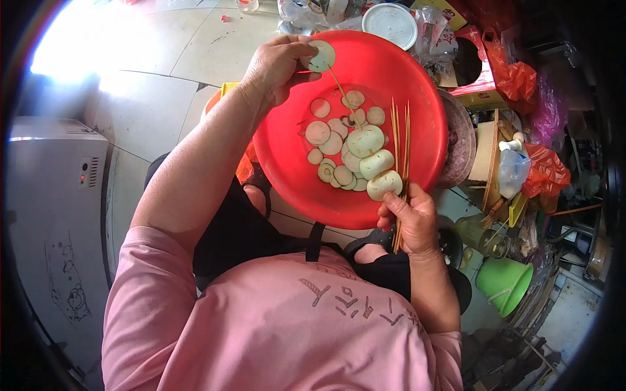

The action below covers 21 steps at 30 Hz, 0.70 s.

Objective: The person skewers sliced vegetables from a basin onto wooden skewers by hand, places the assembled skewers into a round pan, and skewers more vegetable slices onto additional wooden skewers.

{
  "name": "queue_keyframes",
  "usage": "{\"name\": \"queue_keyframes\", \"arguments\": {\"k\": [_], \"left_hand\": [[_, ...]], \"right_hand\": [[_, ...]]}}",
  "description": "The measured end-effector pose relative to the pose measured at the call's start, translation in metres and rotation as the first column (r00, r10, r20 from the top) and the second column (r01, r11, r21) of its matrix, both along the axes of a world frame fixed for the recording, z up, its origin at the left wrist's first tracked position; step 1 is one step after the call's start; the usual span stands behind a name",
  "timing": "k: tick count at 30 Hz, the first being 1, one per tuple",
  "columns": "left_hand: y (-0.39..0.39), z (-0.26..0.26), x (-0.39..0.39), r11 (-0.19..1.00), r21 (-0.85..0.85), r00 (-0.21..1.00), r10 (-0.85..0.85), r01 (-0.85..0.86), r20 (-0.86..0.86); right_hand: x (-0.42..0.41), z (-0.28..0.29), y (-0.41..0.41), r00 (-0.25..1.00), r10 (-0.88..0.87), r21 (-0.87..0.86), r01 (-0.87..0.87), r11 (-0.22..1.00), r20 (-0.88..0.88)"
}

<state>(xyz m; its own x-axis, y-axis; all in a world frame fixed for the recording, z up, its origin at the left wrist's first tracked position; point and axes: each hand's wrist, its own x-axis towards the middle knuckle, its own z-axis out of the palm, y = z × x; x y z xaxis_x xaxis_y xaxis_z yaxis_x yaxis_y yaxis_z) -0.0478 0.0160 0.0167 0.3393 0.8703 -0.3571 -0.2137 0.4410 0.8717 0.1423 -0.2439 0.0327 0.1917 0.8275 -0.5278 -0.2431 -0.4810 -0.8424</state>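
Observation:
My left hand (279,66) pinches a round pale-green vegetable slice (321,56) over the far rim of a red plastic basin (288,161). The tip of a thin bamboo skewer (346,97) meets this slice at its lower edge; how deep it goes cannot be told. Further down, that skewer carries several slices (376,164), bunched near my right hand (413,217). My right hand grips the skewer's lower end, along with several bare bamboo skewers (395,141) pointing away from me. Loose round slices (331,143) lie scattered and overlapping on the basin's bottom.
Right of the basin stand a partly covered round tub (459,141), a cardboard box (481,68), plastic bags (518,83) and a green bucket (503,286). A white lid (390,27) lies beyond the basin. At left is a white appliance (56,195) on the tiled floor (142,105).

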Motion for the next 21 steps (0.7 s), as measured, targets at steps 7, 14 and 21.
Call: {"name": "queue_keyframes", "arguments": {"k": [7,14,21], "left_hand": [[0.001,-0.001,-0.004,0.997,0.062,0.996,-0.031,0.037,-0.087],[-0.003,-0.003,-0.002,0.999,0.026,0.997,-0.023,0.025,-0.079],[-0.01,0.003,0.004,0.995,0.069,0.995,-0.061,0.067,-0.083]], "right_hand": [[0.002,0.004,-0.001,0.999,0.002,0.016,-0.001,1.0,-0.032],[0.002,0.004,-0.002,1.0,0.0,0.022,0.001,1.0,-0.029],[0.002,0.003,-0.002,1.0,0.01,0.014,-0.01,1.0,-0.015]]}}
